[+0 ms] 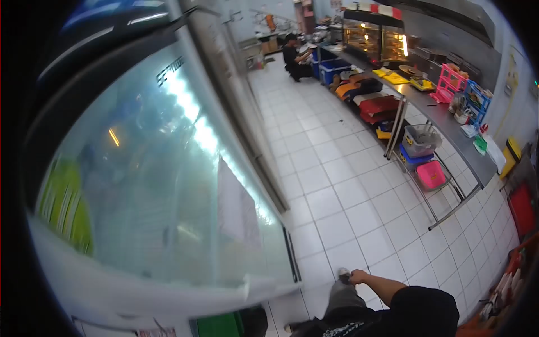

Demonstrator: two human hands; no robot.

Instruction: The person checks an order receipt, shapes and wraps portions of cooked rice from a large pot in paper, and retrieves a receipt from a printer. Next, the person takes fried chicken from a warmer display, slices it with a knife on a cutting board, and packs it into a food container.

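My right hand (358, 276) hangs low in front of my leg, its fingers curled closed. Whether anything small is inside them, I cannot make out. Just beyond the hand is the tip of my shoe (343, 272) on the white tiled floor (359, 216). My left hand is out of view. To the left stands a large glass-door fridge (163, 196), lit inside, with a paper sheet (236, 205) on the glass and a green shape (64, 205) at its left side.
A metal table (443, 121) runs along the right, with yellow items, pink and blue baskets on top. Below it are plastic tubs (421, 140) and folded bags (379, 106). A person (297, 59) crouches farther back beside blue crates (335, 70). A lit food warmer (373, 39) stands behind.
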